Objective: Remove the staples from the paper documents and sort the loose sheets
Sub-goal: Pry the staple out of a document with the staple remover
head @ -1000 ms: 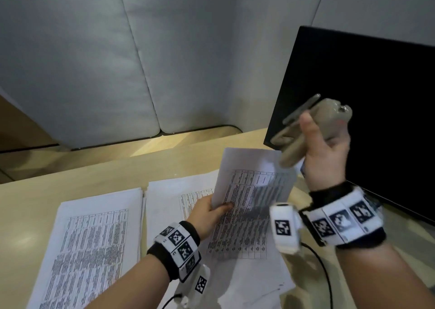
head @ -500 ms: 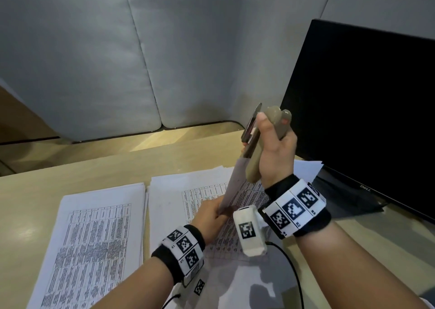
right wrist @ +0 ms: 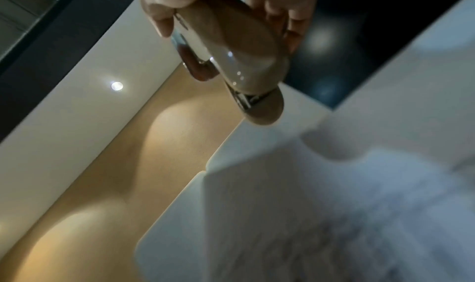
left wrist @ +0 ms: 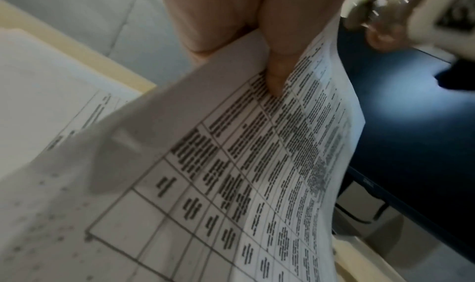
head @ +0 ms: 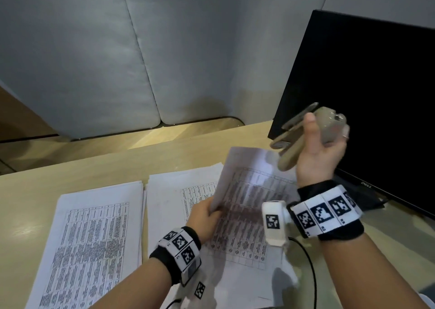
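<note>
My left hand (head: 207,217) pinches the left edge of a printed document (head: 249,191), lifted and tilted above the desk; in the left wrist view the thumb (left wrist: 277,71) lies on its table of text (left wrist: 244,164). My right hand (head: 317,148) is raised to the right of the sheet and grips a beige stapler (head: 303,134), its metal arm swung open. The stapler (right wrist: 231,56) hangs above the paper's top edge in the right wrist view, apart from it. No staple can be made out.
Two stacks of printed sheets lie on the wooden desk: one at the left (head: 94,243), one in the middle (head: 179,191) under the held document. A black monitor (head: 367,97) stands at the right. Grey padded panels (head: 117,61) close off the back.
My right hand has pulled the stapler up and to the right, away from the document's top corner. The held document has turned to face me more flatly.
</note>
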`<state>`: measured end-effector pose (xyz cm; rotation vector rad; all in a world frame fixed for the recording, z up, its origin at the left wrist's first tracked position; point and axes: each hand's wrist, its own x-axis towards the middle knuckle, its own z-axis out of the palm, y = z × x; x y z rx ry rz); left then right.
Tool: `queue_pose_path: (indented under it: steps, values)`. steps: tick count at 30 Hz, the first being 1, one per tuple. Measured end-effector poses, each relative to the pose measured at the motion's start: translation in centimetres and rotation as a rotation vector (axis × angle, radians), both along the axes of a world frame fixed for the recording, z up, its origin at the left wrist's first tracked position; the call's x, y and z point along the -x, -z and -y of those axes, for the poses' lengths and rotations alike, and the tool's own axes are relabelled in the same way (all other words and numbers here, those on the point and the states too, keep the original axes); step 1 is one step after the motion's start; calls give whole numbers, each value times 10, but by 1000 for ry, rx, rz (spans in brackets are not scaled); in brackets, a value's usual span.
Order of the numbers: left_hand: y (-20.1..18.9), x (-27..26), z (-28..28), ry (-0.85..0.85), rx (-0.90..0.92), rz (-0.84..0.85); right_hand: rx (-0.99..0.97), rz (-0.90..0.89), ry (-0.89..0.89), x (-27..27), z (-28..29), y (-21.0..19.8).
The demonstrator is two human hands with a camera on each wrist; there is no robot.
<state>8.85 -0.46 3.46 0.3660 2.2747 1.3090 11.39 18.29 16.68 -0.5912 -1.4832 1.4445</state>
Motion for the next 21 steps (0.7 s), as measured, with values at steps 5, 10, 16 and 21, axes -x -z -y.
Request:
queue_pose_path:
  steps: [5, 10, 16, 21]
  values:
    - [3, 6, 5, -148, -25, 34, -185, 798, 230, -47, -66, 41]
    - [8, 7, 4, -168, -14, 58, -183, 1389, -60, -93, -90, 111]
    - [9, 4, -2, -155, 5, 76, -173, 1572, -145, -113, -90, 161]
    - [8, 2, -1, -144, -22, 112, -202, 1661, -225, -114, -89, 168]
